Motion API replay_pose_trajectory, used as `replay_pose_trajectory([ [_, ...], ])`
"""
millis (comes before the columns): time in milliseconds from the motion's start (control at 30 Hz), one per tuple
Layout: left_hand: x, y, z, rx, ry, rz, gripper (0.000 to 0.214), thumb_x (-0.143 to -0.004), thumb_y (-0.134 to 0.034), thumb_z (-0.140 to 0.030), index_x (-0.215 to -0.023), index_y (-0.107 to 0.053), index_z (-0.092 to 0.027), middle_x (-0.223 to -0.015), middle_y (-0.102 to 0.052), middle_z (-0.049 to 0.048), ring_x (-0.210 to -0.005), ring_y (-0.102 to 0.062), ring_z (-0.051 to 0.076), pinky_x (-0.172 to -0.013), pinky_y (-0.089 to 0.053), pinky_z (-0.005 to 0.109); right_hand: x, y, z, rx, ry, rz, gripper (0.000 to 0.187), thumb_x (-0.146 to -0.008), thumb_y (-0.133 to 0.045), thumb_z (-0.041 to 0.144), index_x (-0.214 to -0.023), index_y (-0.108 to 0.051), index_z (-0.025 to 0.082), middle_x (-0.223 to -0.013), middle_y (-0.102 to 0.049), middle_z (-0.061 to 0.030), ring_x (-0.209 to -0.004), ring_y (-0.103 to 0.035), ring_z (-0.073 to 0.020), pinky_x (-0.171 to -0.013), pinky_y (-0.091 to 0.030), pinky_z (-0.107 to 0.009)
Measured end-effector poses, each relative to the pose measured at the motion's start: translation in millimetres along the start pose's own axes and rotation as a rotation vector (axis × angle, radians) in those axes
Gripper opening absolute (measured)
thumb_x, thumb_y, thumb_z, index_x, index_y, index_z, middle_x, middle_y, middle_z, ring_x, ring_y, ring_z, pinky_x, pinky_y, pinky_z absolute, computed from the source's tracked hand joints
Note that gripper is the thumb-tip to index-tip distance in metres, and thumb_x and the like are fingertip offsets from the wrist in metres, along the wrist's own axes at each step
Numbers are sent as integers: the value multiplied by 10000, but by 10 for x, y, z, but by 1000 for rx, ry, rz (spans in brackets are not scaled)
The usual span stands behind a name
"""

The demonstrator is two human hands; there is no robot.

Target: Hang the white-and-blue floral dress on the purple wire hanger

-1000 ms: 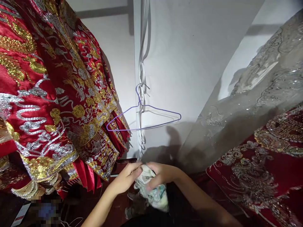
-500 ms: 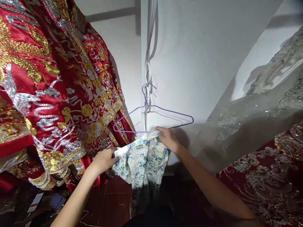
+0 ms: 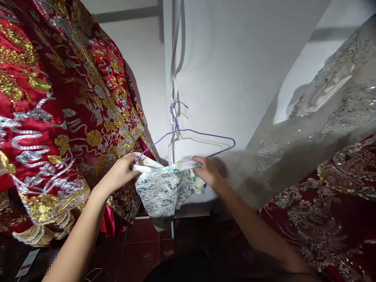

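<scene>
Swirly cloth [image 3: 158,192] raised at left, flat band [image 3: 169,169] partly before thin purple hanger [image 3: 210,135], left grip [image 3: 123,172] and right grip [image 3: 209,172] pinching it

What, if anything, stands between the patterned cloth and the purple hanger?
Nothing visible does. The left hand and right hand hold the patterned cloth along its top edge, directly in front of part of the purple hanger, whose right end shows uncovered.

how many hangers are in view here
1: a purple wire hanger in front of the white wall, its lower left hidden by the printed garment. Others may be hidden inside the red embroidered jacket.
</scene>
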State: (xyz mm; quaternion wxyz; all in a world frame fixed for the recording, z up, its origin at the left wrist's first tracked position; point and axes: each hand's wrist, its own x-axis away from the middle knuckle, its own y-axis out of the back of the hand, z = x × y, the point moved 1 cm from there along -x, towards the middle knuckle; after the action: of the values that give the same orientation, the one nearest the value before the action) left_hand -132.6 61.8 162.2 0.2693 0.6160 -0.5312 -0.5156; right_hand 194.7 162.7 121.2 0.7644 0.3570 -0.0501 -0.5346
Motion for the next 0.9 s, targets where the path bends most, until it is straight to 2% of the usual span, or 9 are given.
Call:
replay_pose_trajectory([
  [133, 57, -26, -3, -84, 124, -55, 180, -862, -530, -323, -795, -615, -180, -1214, -662, 175, -1057, -655, 340, -935, -492, 434, -7, 24, -42, -3, -1, -7, 190, -704, -495, 165, -774, -664, 215, -697, -633, -5, -590, -516, -162, -518, -341, -243],
  [233, 26, -12, -191, -15, 58, -172, 228, -910, -489, -341, -823, -626, -181, -1388, -580, 157, -1233, -580, 345, -1034, -453, 442, 28, -46, -8, -86, 42, 53, 257, -710, -502, 147, -857, -703, 211, -775, -678, -22, -665, -581, -188, -561, -407, -251],
  [400, -257, 6, -500, 160, -69, -337, 300, -943, -458, -237, -1214, -580, -199, -1307, -635, 93, -1191, -602, 255, -996, -480, 386, 194, -154, 198, -223, 188, 184, 373, -721, -467, 99, -978, -710, 218, -908, -707, -13, -866, -649, -208, -730, -483, -268],
  [500, -379, -14, -479, 126, -132, -332, 374, -943, -433, -177, -1284, -586, -190, -1230, -661, 94, -1123, -624, 247, -974, -480, 371, 316, 7, 242, -142, 185, 28, 553, -749, -504, 111, -1273, -620, 244, -978, -715, -24, -759, -629, -172, -691, -486, -264],
  [633, -416, -21, -404, 80, -195, -261, 346, -963, -418, -187, -1242, -623, -171, -1069, -651, 98, -980, -628, 235, -895, -491, 348, 371, 457, 145, 27, 63, -421, 726, -833, -622, 306, -1515, -380, 241, -805, -689, -27, -652, -593, -190, -604, -458, -278],
  [700, -430, -22, -416, 82, -223, -244, 327, -969, -418, -195, -1223, -623, -171, -1054, -622, 97, -978, -608, 229, -893, -483, 342, 305, 686, 90, 105, 8, -547, 691, -840, -642, 418, -1480, -449, 242, -844, -699, -52, -699, -613, -211, -606, -451, -288],
  [767, -455, -34, -435, 81, -229, -251, 301, -973, -420, -209, -1189, -626, -168, -1054, -586, 102, -995, -584, 231, -905, -473, 343, 194, 888, 63, 164, -25, -552, 577, -846, -630, 501, -1353, -596, 227, -788, -688, -50, -663, -596, -205, -591, -429, -289],
  [833, -478, -54, -420, 69, -193, -279, 275, -979, -423, -244, -1143, -631, -168, -1058, -557, 108, -1018, -564, 239, -917, -461, 352, 86, 1063, 65, 152, -69, -454, 473, -864, -595, 564, -1138, -717, 198, -614, -602, -13, -541, -513, -167, -533, -374, -278],
  [900, -480, -64, -353, 62, -114, -311, 260, -983, -434, -295, -1112, -627, -178, -1067, -556, 107, -1021, -559, 245, -899, -452, 353, 25, 1219, 83, 110, -95, -272, 471, -857, -589, 622, -892, -742, 178, -509, -486, 18, -461, -411, -129, -483, -311, -268],
])
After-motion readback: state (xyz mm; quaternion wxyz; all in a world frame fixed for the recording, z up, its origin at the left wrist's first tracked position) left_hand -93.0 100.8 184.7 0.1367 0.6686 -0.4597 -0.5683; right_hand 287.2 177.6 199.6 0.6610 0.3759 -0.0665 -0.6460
